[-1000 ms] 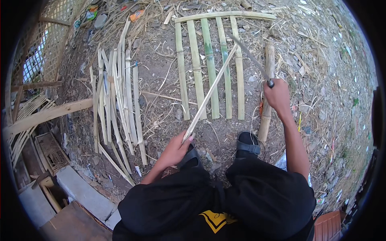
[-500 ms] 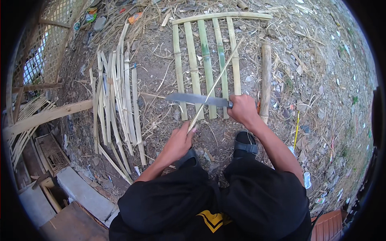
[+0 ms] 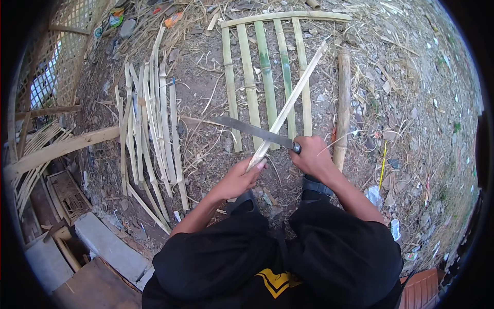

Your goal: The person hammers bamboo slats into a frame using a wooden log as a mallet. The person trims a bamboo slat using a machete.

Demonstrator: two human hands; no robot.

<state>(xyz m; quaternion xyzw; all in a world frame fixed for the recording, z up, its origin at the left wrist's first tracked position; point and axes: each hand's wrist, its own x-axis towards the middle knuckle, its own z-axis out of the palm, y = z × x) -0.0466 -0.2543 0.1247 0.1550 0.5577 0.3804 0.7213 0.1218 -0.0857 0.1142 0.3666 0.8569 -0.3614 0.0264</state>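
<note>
Gripping a pale bamboo strip [image 3: 290, 100] near its lower end w/ my left hand [image 3: 239, 177], fingers clenched round it. The strip is running diagonally up & to the right from that hand, crossing over the slats laid on the ground, its far tip ending near the top right of them. My right hand [image 3: 311, 157] is clamped on the handle of a long knife [image 3: 252, 130]; the blade is pointing left, lying roughly level, and crossing the strip just above my left hand. Can't tell if the edge is biting into the strip or only resting against it.

I'm seeing five flat bamboo slats [image 3: 267, 77] lying side by side on the dirt ground [image 3: 206, 87] ahead of me, some green, some yellowish, w/ one more strip laid across their top ends. Just right of them a thick round pole [image 3: 343, 103] is lying lengthwise, close to my right hand. To the left, well apart from the slats, a loose bundle of thin split strips [image 3: 152, 118] is spreading out on the ground. Further left a long wooden beam [image 3: 62, 147] is lying at an angle, beside a lattice panel [image 3: 67, 51]. My knees in black clothing [image 3: 288, 257] are filling the lower part of the view.
</note>
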